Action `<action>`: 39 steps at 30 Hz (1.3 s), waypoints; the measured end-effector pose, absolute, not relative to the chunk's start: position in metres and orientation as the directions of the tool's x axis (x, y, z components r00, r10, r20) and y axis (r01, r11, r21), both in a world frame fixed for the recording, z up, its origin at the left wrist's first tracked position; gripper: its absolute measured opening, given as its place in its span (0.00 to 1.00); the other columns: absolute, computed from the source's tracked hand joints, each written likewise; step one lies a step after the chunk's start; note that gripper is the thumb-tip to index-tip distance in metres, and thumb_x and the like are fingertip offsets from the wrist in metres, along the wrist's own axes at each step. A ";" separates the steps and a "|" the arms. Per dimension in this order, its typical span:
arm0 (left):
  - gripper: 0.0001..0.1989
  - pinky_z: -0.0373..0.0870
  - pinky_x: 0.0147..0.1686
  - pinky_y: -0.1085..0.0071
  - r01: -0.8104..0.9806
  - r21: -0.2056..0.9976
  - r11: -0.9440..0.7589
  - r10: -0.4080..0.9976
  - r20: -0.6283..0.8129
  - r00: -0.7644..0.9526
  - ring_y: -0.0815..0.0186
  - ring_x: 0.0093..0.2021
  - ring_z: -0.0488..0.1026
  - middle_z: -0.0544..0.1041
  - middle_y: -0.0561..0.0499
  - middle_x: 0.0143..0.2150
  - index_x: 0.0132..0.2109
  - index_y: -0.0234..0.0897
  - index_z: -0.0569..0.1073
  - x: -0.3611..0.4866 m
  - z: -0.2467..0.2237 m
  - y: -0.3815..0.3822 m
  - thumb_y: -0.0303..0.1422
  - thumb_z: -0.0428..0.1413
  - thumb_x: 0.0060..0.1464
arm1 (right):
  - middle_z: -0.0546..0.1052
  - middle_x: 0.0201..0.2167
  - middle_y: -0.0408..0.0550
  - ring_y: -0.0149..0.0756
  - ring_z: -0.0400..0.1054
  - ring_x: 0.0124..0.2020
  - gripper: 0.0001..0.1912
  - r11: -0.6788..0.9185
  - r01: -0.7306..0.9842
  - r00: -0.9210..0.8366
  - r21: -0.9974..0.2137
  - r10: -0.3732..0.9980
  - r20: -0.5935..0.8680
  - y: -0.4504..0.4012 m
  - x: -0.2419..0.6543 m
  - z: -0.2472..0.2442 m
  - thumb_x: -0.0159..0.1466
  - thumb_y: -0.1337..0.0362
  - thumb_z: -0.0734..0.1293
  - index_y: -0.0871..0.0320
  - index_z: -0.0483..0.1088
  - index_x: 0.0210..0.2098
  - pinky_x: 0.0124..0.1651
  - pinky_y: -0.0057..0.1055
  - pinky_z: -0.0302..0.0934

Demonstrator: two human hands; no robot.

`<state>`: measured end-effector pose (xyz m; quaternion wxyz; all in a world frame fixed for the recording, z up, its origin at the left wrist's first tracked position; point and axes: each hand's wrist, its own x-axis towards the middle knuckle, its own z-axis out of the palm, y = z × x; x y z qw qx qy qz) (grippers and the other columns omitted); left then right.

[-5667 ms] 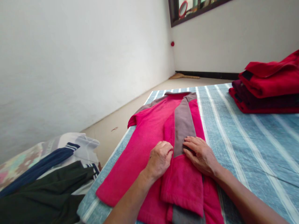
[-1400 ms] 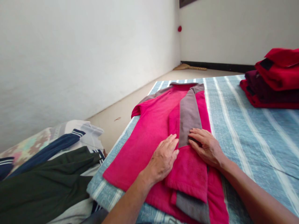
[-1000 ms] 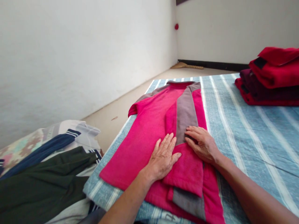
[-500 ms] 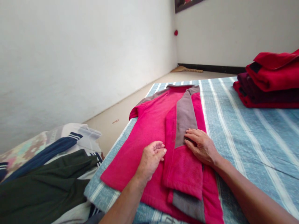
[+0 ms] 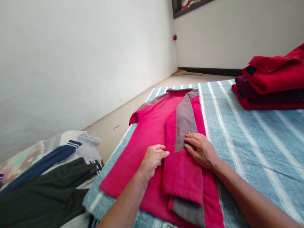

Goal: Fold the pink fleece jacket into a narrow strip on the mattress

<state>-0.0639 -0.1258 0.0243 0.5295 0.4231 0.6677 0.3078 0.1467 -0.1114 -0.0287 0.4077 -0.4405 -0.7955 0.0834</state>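
A pink fleece jacket (image 5: 144, 152) with grey shoulder panels lies spread on the striped bed cover, its collar at the far end. One sleeve (image 5: 182, 177) is folded over and runs down its right side. At the inner edge of that sleeve, my left hand (image 5: 153, 160) is closed, thumb and fingers pinching the cloth. My right hand (image 5: 200, 148) rests on the sleeve where grey meets pink, fingers stretched out and palm down. Part of the sleeve is hidden beneath it.
Folded red and maroon clothes (image 5: 273, 82) are stacked at the far right of the blue striped cover (image 5: 237, 139). Loose clothes, including a dark green garment (image 5: 47, 186), lie in a heap at lower left. A white wall (image 5: 83, 57) borders the floor on the left.
My left thumb and fingers have closed at the sleeve's edge. My right hand stays on the sleeve. The view has shifted slightly, moving the scene a little left.
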 end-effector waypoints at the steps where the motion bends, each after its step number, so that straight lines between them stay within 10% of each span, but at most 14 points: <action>1: 0.20 0.47 0.16 0.77 0.229 0.862 0.452 0.891 -0.449 -0.070 0.77 0.16 0.55 0.63 0.62 0.17 0.34 0.33 0.71 -0.065 0.024 -0.126 0.37 0.67 0.34 | 0.76 0.45 0.56 0.46 0.70 0.47 0.10 0.597 0.633 -0.279 -0.492 0.770 0.574 -0.111 0.147 -0.028 0.65 0.65 0.62 0.57 0.75 0.40 0.49 0.45 0.64; 39: 0.15 0.47 0.14 0.78 0.203 0.884 0.420 0.905 -0.424 -0.027 0.76 0.15 0.58 0.67 0.59 0.17 0.27 0.34 0.69 -0.063 0.020 -0.087 0.38 0.63 0.34 | 0.76 0.46 0.53 0.45 0.68 0.51 0.09 0.590 0.619 -0.277 -0.518 0.782 0.559 -0.111 0.142 -0.033 0.65 0.66 0.62 0.58 0.73 0.41 0.52 0.46 0.61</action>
